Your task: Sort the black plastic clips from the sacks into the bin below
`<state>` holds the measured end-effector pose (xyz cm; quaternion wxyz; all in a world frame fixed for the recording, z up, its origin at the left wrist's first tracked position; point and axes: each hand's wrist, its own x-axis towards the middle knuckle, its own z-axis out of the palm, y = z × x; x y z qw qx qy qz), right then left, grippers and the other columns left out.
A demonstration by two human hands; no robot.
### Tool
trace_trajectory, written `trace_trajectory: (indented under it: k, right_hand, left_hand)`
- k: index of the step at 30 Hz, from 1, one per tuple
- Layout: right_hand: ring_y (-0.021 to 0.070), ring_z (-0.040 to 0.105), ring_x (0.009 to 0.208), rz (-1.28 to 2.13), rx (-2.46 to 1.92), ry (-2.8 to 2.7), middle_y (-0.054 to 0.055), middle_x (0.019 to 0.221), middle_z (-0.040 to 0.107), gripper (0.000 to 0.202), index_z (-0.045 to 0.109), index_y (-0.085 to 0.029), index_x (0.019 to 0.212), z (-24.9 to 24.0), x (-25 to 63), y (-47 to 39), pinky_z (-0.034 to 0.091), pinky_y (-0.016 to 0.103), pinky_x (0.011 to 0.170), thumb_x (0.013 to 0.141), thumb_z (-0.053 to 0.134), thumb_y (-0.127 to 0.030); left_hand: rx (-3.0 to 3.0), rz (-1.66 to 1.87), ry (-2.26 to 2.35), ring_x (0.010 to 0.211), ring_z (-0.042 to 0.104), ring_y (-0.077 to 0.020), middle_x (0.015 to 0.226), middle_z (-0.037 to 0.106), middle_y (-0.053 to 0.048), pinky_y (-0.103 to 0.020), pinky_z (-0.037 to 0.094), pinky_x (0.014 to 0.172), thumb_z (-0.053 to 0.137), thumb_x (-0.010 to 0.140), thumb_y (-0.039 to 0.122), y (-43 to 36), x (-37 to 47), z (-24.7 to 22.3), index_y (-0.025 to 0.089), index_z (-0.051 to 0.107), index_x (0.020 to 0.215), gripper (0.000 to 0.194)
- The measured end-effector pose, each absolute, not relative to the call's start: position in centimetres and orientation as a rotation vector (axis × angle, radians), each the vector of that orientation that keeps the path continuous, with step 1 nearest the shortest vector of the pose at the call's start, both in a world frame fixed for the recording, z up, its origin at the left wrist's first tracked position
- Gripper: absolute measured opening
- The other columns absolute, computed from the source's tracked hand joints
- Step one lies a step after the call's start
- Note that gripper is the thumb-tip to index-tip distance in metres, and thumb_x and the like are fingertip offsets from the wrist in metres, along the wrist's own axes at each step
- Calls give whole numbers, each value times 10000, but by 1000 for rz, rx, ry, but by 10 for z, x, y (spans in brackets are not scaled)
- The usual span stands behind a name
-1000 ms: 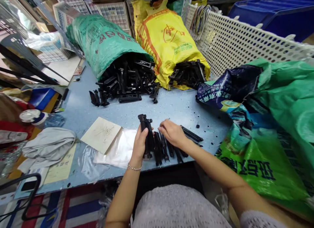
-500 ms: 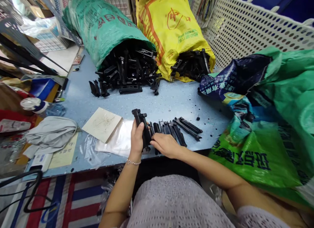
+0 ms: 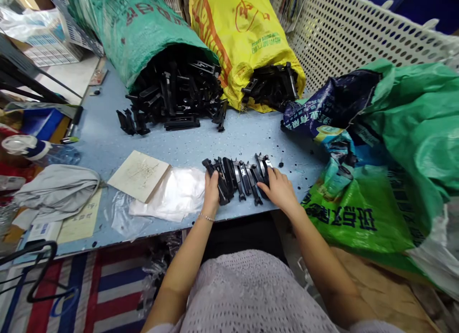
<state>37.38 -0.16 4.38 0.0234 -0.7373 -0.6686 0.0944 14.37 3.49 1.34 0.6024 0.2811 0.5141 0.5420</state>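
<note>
A row of black plastic parts (image 3: pixel 245 176) lies side by side on the blue table (image 3: pixel 251 132) near its front edge. At the row's left end my left hand (image 3: pixel 211 193) is closed on a black part, thumb on top. My right hand (image 3: pixel 281 188) closes round the parts at the right end, its thumb and fingers on either side of them. Behind the row, many more black parts (image 3: pixel 179 94) spill from a green sack (image 3: pixel 143 31), and others (image 3: pixel 274 86) from a yellow sack (image 3: pixel 251 31).
A beige square board (image 3: pixel 139 175) and clear plastic bags (image 3: pixel 182 194) lie left of my hands. Further left are a grey cloth (image 3: pixel 59 187) and a bottle (image 3: pixel 39 151). Green bags (image 3: pixel 412 117) crowd the right side before a white perforated basket (image 3: pixel 358 27).
My left hand has lowered its black part to the row's left end. My right hand has moved right, to the other end. The parts are now grouped closer together, and the view has shifted.
</note>
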Motion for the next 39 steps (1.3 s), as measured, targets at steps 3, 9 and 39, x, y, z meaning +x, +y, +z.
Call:
trace_trajectory:
  k: [3, 9, 39]
  right_hand:
    - [437, 409, 1320, 361, -2122, -1958, 257, 1470, 422, 579, 492, -97, 1387, 58, 369, 1, 389, 592, 1013, 929, 531, -448]
    - [263, 681, 972, 1364, -1375, -1652, 119, 1258, 644, 577, 497, -244, 1398, 65, 298, -24, 557, 422, 834, 883, 621, -472]
    - [200, 691, 748, 2209, -841, -459, 63, 787, 699, 238, 691, -127, 836, 35, 207, 15, 510, 270, 616, 741, 740, -339]
  left_hand:
    - [504, 1256, 1131, 764, 651, -152, 893, 660, -39, -275, 539, 726, 666, 811, 547, 42, 144, 24, 164, 598, 1123, 498]
    - [754, 1387, 1245, 1018, 634, -183, 1167, 635, -69, -306, 534, 857, 485, 936, 553, 0, 137, 48, 265, 489, 1345, 501]
    - [1226, 1373, 1633, 893, 641, -178, 959, 662, -59, -310, 519, 787, 677, 774, 237, -15, 3, 16, 178, 622, 790, 81]
